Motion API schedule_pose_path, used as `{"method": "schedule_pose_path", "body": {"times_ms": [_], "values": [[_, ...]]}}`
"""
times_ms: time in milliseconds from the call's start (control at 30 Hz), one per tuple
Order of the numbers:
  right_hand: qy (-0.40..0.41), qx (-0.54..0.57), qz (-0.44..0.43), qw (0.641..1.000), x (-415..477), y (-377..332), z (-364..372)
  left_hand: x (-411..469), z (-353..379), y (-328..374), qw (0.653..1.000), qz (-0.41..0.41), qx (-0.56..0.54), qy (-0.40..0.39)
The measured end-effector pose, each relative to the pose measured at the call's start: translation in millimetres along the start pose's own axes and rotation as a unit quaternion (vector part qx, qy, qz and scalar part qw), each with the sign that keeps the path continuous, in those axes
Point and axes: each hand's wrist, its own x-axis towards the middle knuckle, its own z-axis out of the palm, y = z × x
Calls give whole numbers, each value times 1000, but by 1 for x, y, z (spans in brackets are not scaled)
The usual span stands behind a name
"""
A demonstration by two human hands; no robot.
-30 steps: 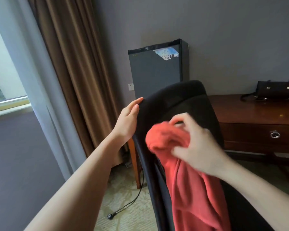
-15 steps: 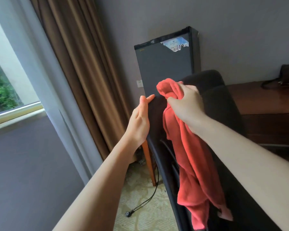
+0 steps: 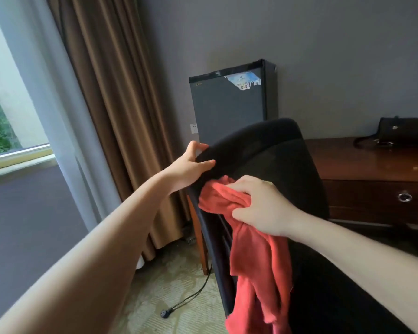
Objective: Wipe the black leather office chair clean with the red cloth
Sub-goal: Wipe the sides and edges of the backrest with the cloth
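Note:
The black leather office chair [image 3: 275,155] fills the middle and lower right; I see its backrest from behind and slightly to one side. My left hand [image 3: 191,166] grips the backrest's top left corner, thumb on the near face and fingers curled over the edge. My right hand [image 3: 261,204] holds a bunched part of the red cloth [image 3: 253,259] and presses it on the backrest just below the left hand. The rest of the cloth hangs down the chair's left edge.
A dark mini fridge [image 3: 229,104] stands against the grey wall behind the chair. To the right is a dark wooden desk [image 3: 372,169] with a black bag [image 3: 405,131]. Brown curtains [image 3: 106,104] and a window lie left. A loose power cord [image 3: 186,300] lies on the carpet.
My right hand has brought the cloth down from the backrest's top edge to a spot lower on its face. My left hand now curls over the corner instead of lying flat against it.

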Motion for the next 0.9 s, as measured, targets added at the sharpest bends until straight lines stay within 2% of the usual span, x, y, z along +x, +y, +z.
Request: {"method": "schedule_pose_path", "body": {"times_ms": [67, 167, 233, 367, 533, 667, 733, 833, 900], "values": [[-52, -27, -14, 998, -6, 6, -20, 11, 0, 9, 997, -1, 71, 7], [-24, -76, -22, 997, -9, 25, -45, 25, 10, 20, 974, 36, 223, 5], [3, -136, -21, 990, -6, 46, -61, 29, 16, 23, 946, 67, 318, 7], [51, -302, -3, 952, 14, 99, -86, 24, 21, 21, 873, 92, 477, 42], [155, -307, 44, 938, 55, 162, -91, 22, 22, 17, 849, 115, 513, 58], [279, -245, 70, 926, 96, 174, -87, 23, 24, 14, 840, 122, 523, 75], [322, -198, 35, 925, 112, 169, -81, 23, 24, 12, 840, 126, 521, 80], [360, -152, -101, 915, 126, 160, -63, 25, 24, 10, 845, 124, 514, 87], [353, -151, -185, 905, 127, 153, -46, 27, 23, 8, 848, 119, 510, 88]]}}
